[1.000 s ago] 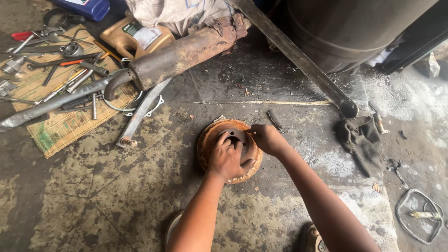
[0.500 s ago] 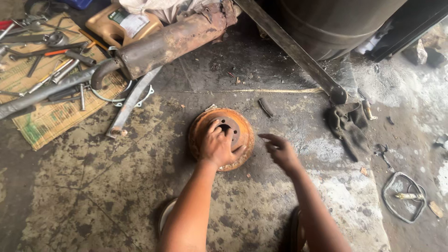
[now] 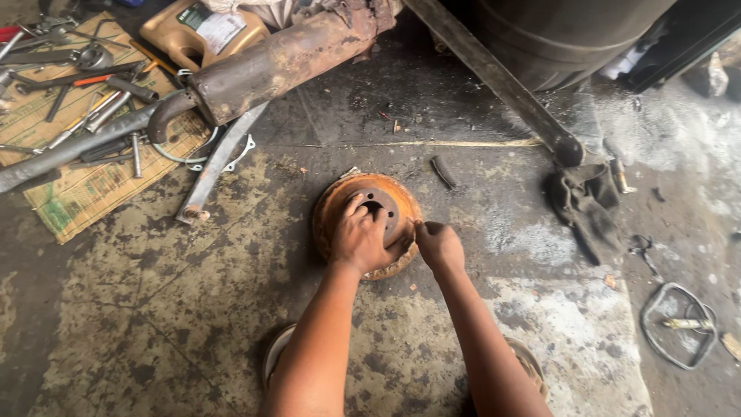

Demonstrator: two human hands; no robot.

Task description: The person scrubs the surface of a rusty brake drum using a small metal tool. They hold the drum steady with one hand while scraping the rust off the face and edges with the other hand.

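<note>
the rusty brake drum point(image 3: 340, 202) lies flat on the stained concrete floor point(image 3: 154, 309), roughly mid-frame, its central hub opening facing up. the left hand point(image 3: 360, 235) rests on top of it with fingers spread and curled over the hub, fingertips at the edge of the centre hole; it presses down on the drum rather than lifting it. the right hand point(image 3: 440, 245) sits at the drum's right rim, fingers clenched into a loose fist with thumb and forefinger pinched together; whether something small is held in the pinch cannot be told. judgement: the step in hand appears to be work at the rim or face of the drum, one hand steadying while the other works at the edge. the next move would call for the left hand to keep the drum from sliding on the gritty floor, and for the right to have a firm purchase at the rim before any pull or turn. surroundings: a rusted exhaust pipe point(image 3: 285, 58) lies across the upper left, its bent end over a cardboard sheet point(image 3: 85, 193) strewn with spanners and sockets point(image 3: 93, 116); a flat metal bracket point(image 3: 220, 158) lies beside it. a dark rag point(image 3: 587, 205) sits well to the right, at the foot of a slanted steel bar point(image 3: 494, 77). a wire loop point(image 3: 679, 324) lies at the far right edge.
</note>
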